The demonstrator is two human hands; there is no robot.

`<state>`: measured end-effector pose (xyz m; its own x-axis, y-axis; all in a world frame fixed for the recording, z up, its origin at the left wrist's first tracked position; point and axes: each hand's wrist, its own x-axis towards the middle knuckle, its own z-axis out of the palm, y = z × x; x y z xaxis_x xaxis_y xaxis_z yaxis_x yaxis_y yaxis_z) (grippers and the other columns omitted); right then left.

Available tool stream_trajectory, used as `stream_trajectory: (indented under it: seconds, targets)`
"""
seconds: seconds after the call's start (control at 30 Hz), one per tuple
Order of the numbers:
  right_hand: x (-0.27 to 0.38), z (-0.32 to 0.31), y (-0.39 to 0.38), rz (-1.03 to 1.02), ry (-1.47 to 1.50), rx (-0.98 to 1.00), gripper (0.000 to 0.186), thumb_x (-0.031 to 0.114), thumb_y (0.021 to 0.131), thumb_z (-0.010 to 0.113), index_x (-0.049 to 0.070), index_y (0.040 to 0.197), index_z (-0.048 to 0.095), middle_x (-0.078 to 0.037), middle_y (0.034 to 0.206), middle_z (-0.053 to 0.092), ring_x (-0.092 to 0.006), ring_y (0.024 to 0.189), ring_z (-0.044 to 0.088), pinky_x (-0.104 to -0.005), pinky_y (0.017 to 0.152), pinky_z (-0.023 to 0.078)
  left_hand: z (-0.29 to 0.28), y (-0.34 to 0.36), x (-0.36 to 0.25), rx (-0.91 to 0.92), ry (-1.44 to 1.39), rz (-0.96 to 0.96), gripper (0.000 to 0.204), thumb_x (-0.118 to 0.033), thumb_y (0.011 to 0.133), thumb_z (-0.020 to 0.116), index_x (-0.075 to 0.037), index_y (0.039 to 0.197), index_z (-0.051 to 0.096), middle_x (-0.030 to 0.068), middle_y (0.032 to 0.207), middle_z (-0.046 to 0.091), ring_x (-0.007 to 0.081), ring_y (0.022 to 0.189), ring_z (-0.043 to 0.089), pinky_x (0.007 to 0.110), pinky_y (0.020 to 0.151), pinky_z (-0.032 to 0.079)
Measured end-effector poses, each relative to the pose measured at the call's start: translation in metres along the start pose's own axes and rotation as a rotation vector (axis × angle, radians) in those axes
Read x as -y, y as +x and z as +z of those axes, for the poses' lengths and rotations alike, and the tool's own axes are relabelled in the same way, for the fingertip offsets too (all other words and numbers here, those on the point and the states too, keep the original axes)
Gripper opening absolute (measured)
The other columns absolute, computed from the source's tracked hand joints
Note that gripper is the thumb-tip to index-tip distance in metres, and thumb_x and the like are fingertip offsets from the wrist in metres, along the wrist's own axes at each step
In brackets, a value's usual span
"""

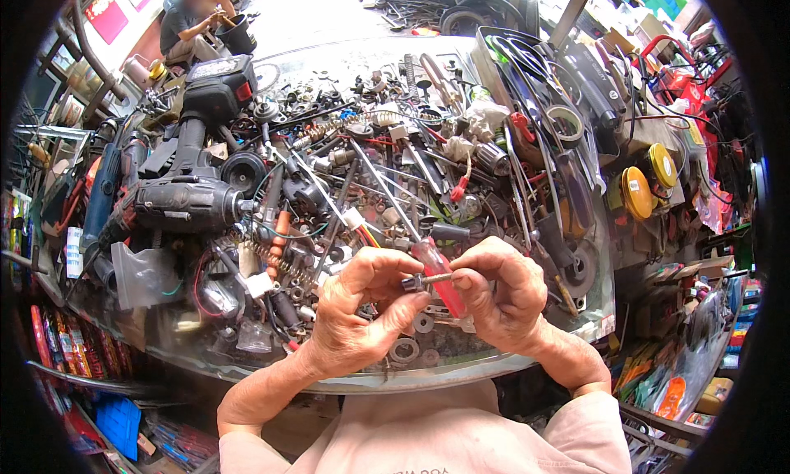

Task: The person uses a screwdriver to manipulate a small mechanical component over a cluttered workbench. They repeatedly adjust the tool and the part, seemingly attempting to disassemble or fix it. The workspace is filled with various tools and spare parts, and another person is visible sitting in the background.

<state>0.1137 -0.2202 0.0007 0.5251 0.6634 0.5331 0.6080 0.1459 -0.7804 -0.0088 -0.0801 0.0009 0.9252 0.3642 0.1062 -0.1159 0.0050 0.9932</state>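
My left hand [366, 305] is closed at the lower middle of the view, thumb and forefinger on the dark head of a small metal bolt [430, 280]. My right hand [502, 297] is closed too, pinching the bolt's shank from the right. The bolt lies roughly level between the two hands. Just behind and beneath it is a red-handled screwdriver [446, 295], its shaft pointing away from me. Loose washers [403, 352] lie on the glass-topped table [378, 378] below my hands.
A black cordless impact wrench [189, 202] lies at the left among heaped parts. Cables and tools [527, 79] crowd the right, beside yellow round tins [638, 192]. Shelves of packaged goods [70, 342] flank the table. A person [188, 25] sits at the far top left.
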Motion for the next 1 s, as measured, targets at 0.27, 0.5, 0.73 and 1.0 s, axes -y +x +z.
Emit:
stream_trajectory:
  seconds: [0.27,0.5,0.73,1.0]
  targets:
    - [0.003,-0.002,-0.001,0.000,-0.002,0.011,0.013,0.007,0.084,0.065,-0.003,0.092,0.060,-0.009,0.072,0.059,-0.0138,0.052,0.055,-0.0242,0.047,0.043,-0.006,0.002,-0.002,0.076,-0.071,-0.148,0.024,-0.023,0.094,0.054,0.001,0.094,0.058,0.0044,0.065,0.059,0.0068,0.050,0.055,0.021,0.043,0.043]
    - [0.001,-0.001,-0.001,-0.027,0.000,-0.003,0.014,0.006,0.083,0.066,-0.002,0.093,0.060,-0.009,0.072,0.059,-0.0135,0.052,0.055,-0.0239,0.047,0.043,-0.009,0.003,-0.006,0.098,-0.079,-0.184,0.023,-0.021,0.092,0.056,0.001,0.096,0.061,0.0048,0.073,0.061,0.0058,0.052,0.054,0.019,0.046,0.045]
    - [0.001,-0.001,-0.001,-0.023,-0.015,0.000,0.014,0.006,0.083,0.066,-0.002,0.093,0.060,-0.009,0.073,0.059,-0.0133,0.051,0.055,-0.0238,0.046,0.042,0.002,0.006,-0.002,0.012,-0.168,-0.046,0.030,-0.002,0.086,0.060,0.004,0.114,0.052,0.0140,0.087,0.064,0.0135,0.061,0.063,0.022,0.052,0.051]
    - [-0.001,0.000,0.000,-0.037,-0.010,-0.015,0.014,0.007,0.083,0.066,-0.002,0.092,0.060,-0.010,0.072,0.059,-0.0137,0.052,0.055,-0.0241,0.046,0.043,0.000,0.004,-0.005,0.017,-0.260,-0.170,0.024,-0.005,0.088,0.059,0.004,0.110,0.054,0.0153,0.084,0.066,0.0152,0.064,0.065,0.022,0.052,0.052]
